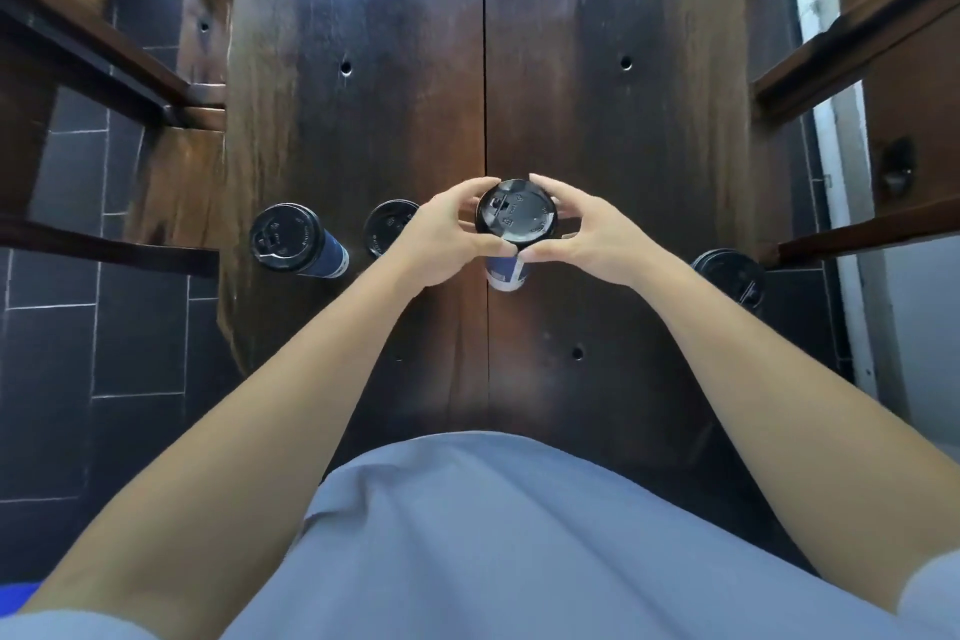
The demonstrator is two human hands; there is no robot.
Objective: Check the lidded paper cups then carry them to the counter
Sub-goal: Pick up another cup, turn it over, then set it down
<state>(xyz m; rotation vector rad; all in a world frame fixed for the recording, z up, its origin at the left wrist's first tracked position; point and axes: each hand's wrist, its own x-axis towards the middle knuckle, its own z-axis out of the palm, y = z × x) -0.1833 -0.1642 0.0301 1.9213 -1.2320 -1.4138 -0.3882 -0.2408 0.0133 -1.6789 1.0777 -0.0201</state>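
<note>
Item: lidded paper cup [511, 229], centre of dark wooden table [597, 120], its black lid rim pinched by left hand [434, 237] at nine o'clock and right hand [587, 234] at three; checking step apparently under way, lift to counter next, demanding upright carriage.

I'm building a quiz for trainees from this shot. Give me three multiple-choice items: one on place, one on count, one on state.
1. Where is the cup that both hands hold?
A. over the middle seam of the table
B. on the tiled floor
C. on a chair seat

2. How many lidded cups show?
A. two
B. four
C. six

3. How does the held cup's lid sit?
A. lying off beside it
B. seated on the cup
C. crushed flat

Answers:
1 A: the left hand and right hand grip it above the seam of the table.
2 B: two at left, the held one, one at right.
3 B: the black lid covers the cup's top.
</note>
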